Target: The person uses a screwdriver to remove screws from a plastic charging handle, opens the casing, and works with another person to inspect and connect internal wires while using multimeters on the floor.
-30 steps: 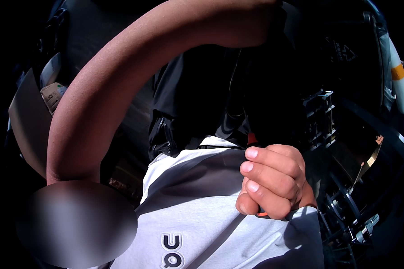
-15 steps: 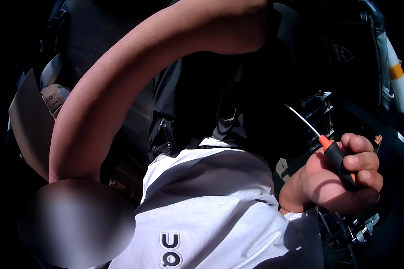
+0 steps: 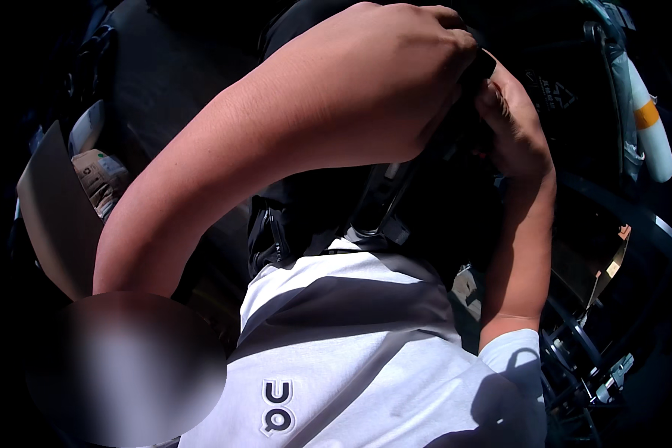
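Set against a background mostly in deep shadow, broken by hard patches of sunlight. Between the two hands, near the top of the view, note a small black shape point(image 3: 482, 69), too dark to identify. Cannot tell the present position of the thin-shafted screwdriver with the black and orange handle: plainly visible half a second ago in the right palm, now lost to sight.

Find the bare right hand point(image 3: 517, 128) beside the black shape: raised from the lower right, turned inward, no longer showing the open palm. Note its bent fingers, partly shaded; cannot tell how tightly closed, or on what. Find the bare left hand point(image 3: 407, 60) opposite, back toward the camera, now shown nearly whole instead of lost at the top edge. Note its curled fingers at the black shape; cannot confirm a grip.

Below, note the black trousers point(image 3: 267, 224) and white cloth shirt point(image 3: 366, 358). Farther out, note the tan flat panel point(image 3: 48, 209) at left and the white tube with an orange band point(image 3: 655, 142) at right, both little changed.
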### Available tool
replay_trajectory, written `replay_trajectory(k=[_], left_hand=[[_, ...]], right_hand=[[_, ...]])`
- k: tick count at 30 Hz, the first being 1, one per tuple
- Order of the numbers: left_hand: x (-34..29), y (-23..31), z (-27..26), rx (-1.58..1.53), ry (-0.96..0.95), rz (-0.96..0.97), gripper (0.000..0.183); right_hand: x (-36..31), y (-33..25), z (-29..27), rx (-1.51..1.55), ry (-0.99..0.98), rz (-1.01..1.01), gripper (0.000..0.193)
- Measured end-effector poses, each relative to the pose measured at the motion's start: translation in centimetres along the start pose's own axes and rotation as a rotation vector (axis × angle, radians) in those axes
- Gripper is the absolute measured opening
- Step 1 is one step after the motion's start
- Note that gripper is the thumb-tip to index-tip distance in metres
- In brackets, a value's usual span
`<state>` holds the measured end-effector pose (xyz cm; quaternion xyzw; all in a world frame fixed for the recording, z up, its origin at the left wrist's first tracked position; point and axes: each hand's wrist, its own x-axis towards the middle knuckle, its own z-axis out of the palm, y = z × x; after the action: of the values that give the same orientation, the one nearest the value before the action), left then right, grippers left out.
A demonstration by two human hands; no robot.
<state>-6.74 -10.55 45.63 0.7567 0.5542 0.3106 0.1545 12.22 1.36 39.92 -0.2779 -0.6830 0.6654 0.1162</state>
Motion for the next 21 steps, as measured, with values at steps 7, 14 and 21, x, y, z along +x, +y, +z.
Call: replay_trajectory(k=[7, 14, 21], left_hand=[[-0.5, -1.7, 0.2, -0.17, -0.017, -0.012, 0.008], [-1.9, -3.8, 1.6, -0.159, 0.165, 0.061, 0.017], [-2.6, -3.1, 1.7, -0.098, 0.084, -0.103, 0.024]], right_hand=[[-0.8, -0.8, 1.3, -0.066, 0.098, 0.046, 0.088], [-0.6, -2.0, 1.4, -0.178, 0.182, 0.086, 0.083], [-0.2, -1.6, 2.1, -0.335, 0.266, 0.174, 0.081]])
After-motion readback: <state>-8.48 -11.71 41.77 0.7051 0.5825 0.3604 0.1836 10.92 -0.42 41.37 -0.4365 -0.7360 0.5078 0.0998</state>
